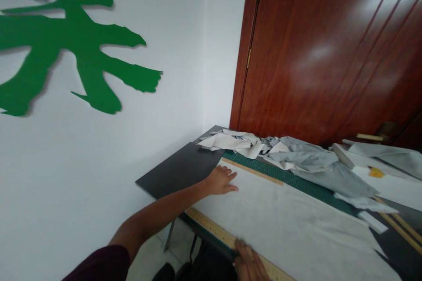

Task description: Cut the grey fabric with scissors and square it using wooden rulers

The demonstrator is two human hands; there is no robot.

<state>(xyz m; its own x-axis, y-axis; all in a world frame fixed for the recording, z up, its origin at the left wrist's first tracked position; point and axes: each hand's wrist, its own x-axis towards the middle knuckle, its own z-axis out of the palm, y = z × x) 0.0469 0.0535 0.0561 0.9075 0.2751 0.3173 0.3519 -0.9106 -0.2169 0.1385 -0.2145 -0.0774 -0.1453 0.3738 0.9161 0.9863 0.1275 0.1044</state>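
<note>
A sheet of white cloth (290,219) is spread over a green cutting mat (316,191) on the dark table. My left hand (222,180) rests on the cloth's far left part, its fingers apart and holding nothing. Just beyond those fingers, a narrow wooden strip (253,171) lies along the cloth's far edge. A long wooden ruler (211,227) runs along the near edge. My right hand (249,261) lies on this ruler with fingers stretched out, and the bottom of the view cuts it off.
Crumpled grey and white cloth scraps (296,156) lie behind the mat. At the right is a white box (379,175) with a yellow spot, near thin wooden sticks (404,230). A white wall (165,109) and a brown door (313,52) bound the table (180,171).
</note>
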